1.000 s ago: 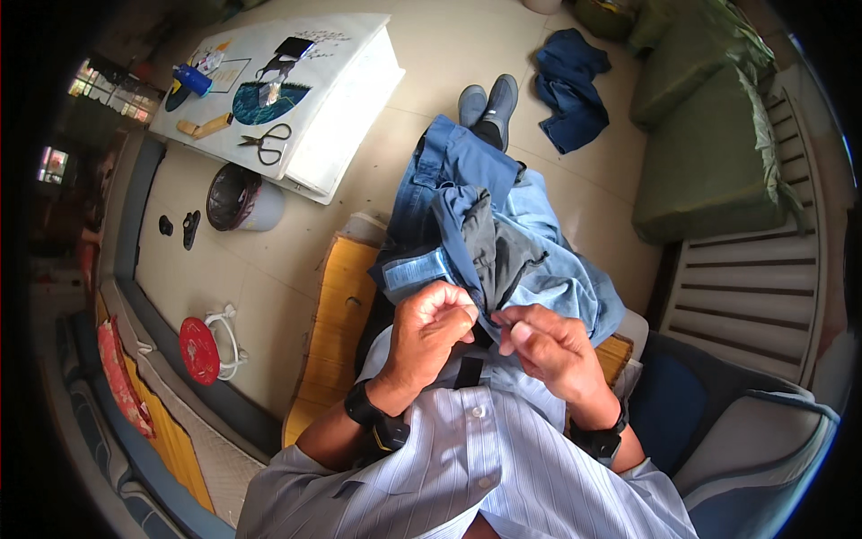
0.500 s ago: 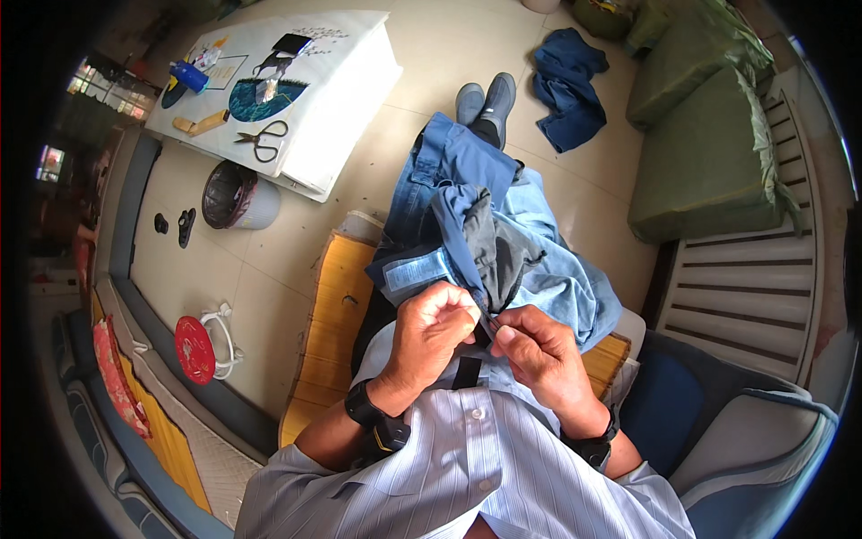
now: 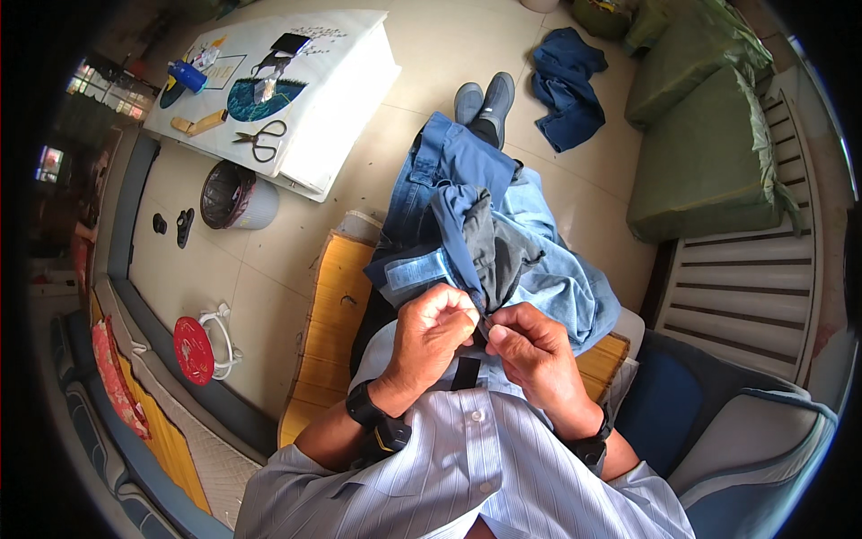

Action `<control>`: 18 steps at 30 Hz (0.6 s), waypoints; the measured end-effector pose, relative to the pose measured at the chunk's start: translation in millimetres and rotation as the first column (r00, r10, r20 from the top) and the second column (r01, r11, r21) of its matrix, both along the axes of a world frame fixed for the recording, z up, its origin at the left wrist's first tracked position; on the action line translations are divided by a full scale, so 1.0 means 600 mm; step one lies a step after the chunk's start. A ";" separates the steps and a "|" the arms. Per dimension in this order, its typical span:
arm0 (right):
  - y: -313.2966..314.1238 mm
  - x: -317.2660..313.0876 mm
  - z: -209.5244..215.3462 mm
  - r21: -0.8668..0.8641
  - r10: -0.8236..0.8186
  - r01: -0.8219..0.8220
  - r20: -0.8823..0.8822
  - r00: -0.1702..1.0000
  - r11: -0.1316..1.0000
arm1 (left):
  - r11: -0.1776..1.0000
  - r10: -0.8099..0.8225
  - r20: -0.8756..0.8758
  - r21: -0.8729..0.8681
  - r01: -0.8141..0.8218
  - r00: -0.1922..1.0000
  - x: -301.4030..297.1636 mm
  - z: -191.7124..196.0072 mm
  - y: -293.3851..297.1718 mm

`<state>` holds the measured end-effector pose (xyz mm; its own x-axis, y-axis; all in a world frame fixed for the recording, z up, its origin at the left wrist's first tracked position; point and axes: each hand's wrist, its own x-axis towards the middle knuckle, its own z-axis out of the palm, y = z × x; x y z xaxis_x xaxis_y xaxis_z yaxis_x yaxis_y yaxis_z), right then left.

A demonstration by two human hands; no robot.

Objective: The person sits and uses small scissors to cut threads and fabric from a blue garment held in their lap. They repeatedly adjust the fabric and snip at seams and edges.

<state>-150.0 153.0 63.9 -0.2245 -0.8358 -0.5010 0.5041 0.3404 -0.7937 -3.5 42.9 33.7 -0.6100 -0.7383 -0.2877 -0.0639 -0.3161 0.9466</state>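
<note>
A pair of light blue jeans (image 3: 539, 260) lies bunched across my lap, with its grey inner lining turned out. My left hand (image 3: 435, 328) pinches the edge of the jeans near the waistband, fingers curled tight. My right hand (image 3: 532, 346) grips the same edge just beside it, thumb pressed against the cloth. Both hands nearly touch each other in front of my striped shirt. Whatever small thing lies between the fingertips is hidden.
A white low table (image 3: 305, 81) at upper left carries scissors (image 3: 260, 141) and small items. A round bin (image 3: 235, 196) stands below it. Another blue garment (image 3: 566, 85) lies on the tiled floor. Green cushions (image 3: 709, 162) and a slatted bench (image 3: 754, 287) are at right.
Both hands stay pinched on the jeans' edge; the fingers have shifted only slightly and the cloth has barely moved.
</note>
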 end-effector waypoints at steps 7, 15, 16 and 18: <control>-0.001 0.001 -0.003 0.023 -0.043 0.042 0.075 0.996 0.999 | 1.000 0.006 -0.013 0.013 -0.006 1.000 -0.001 -0.001 0.001; 0.013 -0.023 0.006 -0.007 0.055 -0.054 0.153 0.987 0.998 | 0.994 0.006 -0.099 0.109 0.005 0.995 0.020 -0.003 -0.008; 0.017 -0.029 0.004 -0.068 0.035 -0.028 0.117 0.992 0.997 | 0.992 0.002 -0.109 0.129 0.012 0.994 0.028 -0.003 -0.013; 0.026 -0.041 -0.001 -0.190 -0.012 0.022 0.051 0.999 0.981 | 0.987 0.020 -0.083 0.164 -0.006 0.996 0.052 -0.014 -0.028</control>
